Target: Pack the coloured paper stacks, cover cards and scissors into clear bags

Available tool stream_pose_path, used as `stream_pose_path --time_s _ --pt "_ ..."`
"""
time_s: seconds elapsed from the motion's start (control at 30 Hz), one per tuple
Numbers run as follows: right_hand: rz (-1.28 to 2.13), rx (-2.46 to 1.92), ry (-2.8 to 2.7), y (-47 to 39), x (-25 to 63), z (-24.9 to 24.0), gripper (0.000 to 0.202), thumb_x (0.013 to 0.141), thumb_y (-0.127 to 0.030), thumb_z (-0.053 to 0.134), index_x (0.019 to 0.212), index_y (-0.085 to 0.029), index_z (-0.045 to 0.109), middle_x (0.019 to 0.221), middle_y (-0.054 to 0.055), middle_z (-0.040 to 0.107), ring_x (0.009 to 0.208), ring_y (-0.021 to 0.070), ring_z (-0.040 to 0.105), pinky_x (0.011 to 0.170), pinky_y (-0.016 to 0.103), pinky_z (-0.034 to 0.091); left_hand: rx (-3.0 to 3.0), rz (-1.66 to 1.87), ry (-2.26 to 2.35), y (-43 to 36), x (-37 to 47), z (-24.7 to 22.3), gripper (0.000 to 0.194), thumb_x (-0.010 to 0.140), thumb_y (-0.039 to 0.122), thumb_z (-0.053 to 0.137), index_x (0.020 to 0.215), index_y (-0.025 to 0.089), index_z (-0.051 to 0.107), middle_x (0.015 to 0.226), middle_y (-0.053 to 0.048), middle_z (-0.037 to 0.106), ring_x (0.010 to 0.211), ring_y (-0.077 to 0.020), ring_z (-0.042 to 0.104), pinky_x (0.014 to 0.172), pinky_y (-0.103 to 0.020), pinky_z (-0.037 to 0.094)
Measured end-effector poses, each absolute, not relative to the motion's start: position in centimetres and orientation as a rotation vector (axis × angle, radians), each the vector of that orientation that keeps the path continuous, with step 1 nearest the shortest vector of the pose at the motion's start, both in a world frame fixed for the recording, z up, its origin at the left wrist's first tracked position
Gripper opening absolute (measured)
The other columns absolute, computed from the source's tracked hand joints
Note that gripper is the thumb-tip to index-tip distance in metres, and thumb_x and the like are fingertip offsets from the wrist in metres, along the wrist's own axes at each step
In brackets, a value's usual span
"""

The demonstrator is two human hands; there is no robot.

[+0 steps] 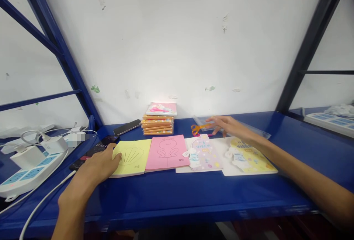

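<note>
At two o'clock from the pink pad [167, 154], orange scissors [204, 126] lie just beside pink scissors [197, 135]; right hand [225, 124] at the orange pair, fingers loosely bent, hold or mere touch: cannot tell. Left hand [99, 162] at nine o'clock, thumb over the yellow pad [134, 155], pinch unclear. Step in hand, as judged: handling scissors, steadying pad; lifting them would call for a closed pinch. Purple booklet [208, 157] at three, yellow-covered booklet [256, 157] farther out; packet stack [158, 124] at twelve.
</note>
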State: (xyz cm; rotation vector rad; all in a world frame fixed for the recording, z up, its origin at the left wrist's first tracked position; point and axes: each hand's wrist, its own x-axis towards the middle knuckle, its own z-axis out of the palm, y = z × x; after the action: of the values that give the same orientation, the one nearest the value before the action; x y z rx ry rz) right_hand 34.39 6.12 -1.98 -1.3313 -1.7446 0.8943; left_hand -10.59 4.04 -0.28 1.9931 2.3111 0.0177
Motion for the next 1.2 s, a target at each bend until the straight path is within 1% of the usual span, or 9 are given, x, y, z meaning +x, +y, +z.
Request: stream_pose_path --time_s 0.07,0.17,0.27,0.37,0.47,0.77,1.07,1.13,1.2 --pt "0.898 -1.351 -1.784 6.4 34.5 -2.3 0.05 0.1 -0.065 0.043 0.124 -0.029 0.068 0.124 0.01 0.074 0.089 0.0243 0.074 0.053 0.029 0.049 1.991 0.01 2.305 3.9 -10.5 -0.2 0.061 0.095 0.038 0.033 0.148 0.008 0.045 0.132 -0.027 0.068 0.123 -0.044 0.064 0.1 -0.053 0.045" --pt "0.698 -1.501 -1.758 6.5 35.0 -2.3 0.056 0.101 -0.066 0.038 0.108 -0.024 0.074 0.12 0.01 0.076 0.085 0.023 0.074 0.057 0.03 0.051 1.993 0.004 2.299 3.8 -10.4 0.0 0.059 0.096 0.037 0.032 0.145 0.01 0.048 0.133 -0.026 0.068 0.122 -0.043 0.065 0.1 -0.053 0.045" --pt "0.376 -1.676 -1.651 6.2 35.8 -1.7 0.058 0.102 -0.061 0.037 0.083 -0.021 0.074 0.096 0.008 0.079 0.071 0.0207 0.071 0.066 0.033 0.05 2.003 0.0 2.299 3.8 -10.3 0.0 0.058 0.096 0.037 0.031 0.144 0.01 0.049 0.133 -0.026 0.068 0.12 -0.0427 0.066 0.101 -0.053 0.045" --pt "0.162 -1.779 -1.525 5.8 36.8 -0.7 0.061 0.103 -0.052 0.036 0.059 -0.021 0.065 0.067 0.007 0.072 0.063 0.0213 0.065 0.072 0.036 0.044 2.014 0.0 2.298 3.8 -10.2 0.1 0.058 0.096 0.036 0.03 0.143 0.008 0.05 0.133 -0.026 0.068 0.12 -0.0425 0.066 0.102 -0.053 0.044" --pt "0.053 -1.841 -1.441 5.7 37.4 -0.1 0.062 0.102 -0.048 0.035 0.052 -0.022 0.059 0.056 0.006 0.066 0.062 0.0225 0.063 0.071 0.037 0.041 2.008 -0.003 2.31 3.5 -10.2 0.2 0.061 0.095 0.037 0.031 0.145 0.007 0.05 0.132 -0.027 0.068 0.119 -0.0441 0.066 0.1 -0.054 0.046" --pt "0.039 -1.865 -1.53 5.8 35.8 -1.5 0.06 0.1 -0.052 0.034 0.059 -0.022 0.066 0.057 0.005 0.066 0.057 0.0224 0.06 0.064 0.035 0.038 2.061 0.038 2.266 0.9 -10.0 1.2 0.061 0.096 0.043 0.03 0.144 0.013 0.053 0.128 -0.021 0.071 0.118 -0.0432 0.067 0.098 -0.054 0.049" --pt "0.044 -1.789 -1.665 5.8 35.3 -1.8 0.064 0.102 -0.053 0.03 0.062 -0.021 0.068 0.055 0.006 0.064 0.058 0.0225 0.061 0.063 0.035 0.038 2.164 -0.003 2.231 -0.1 -9.3 1.6 0.061 0.098 0.039 0.026 0.143 0.009 0.055 0.133 -0.02 0.07 0.116 -0.0408 0.069 0.097 -0.052 0.05" --pt "0.074 -1.733 -1.753 5.6 35.1 -1.8 0.059 0.103 -0.052 0.032 0.072 -0.021 0.072 0.06 0.004 0.068 0.058 0.0214 0.062 0.063 0.034 0.04 2.184 0.041 2.224 -0.1 -9.4 1.0 0.062 0.098 0.04 0.027 0.144 0.008 0.054 0.135 -0.021 0.068 0.116 -0.0413 0.069 0.098 -0.054 0.05" --pt "0.114 -1.657 -1.879 5.3 34.7 -1.8 0.049 0.102 -0.053 0.036 0.096 -0.023 0.075 0.077 0.004 0.076 0.062 0.0209 0.064 0.064 0.034 0.043 2.249 0.115 2.168 0.1 -9.1 0.4 0.064 0.099 0.043 0.027 0.144 0.008 0.054 0.137 -0.021 0.067 0.122 -0.0405 0.066 0.103 -0.054 0.047"
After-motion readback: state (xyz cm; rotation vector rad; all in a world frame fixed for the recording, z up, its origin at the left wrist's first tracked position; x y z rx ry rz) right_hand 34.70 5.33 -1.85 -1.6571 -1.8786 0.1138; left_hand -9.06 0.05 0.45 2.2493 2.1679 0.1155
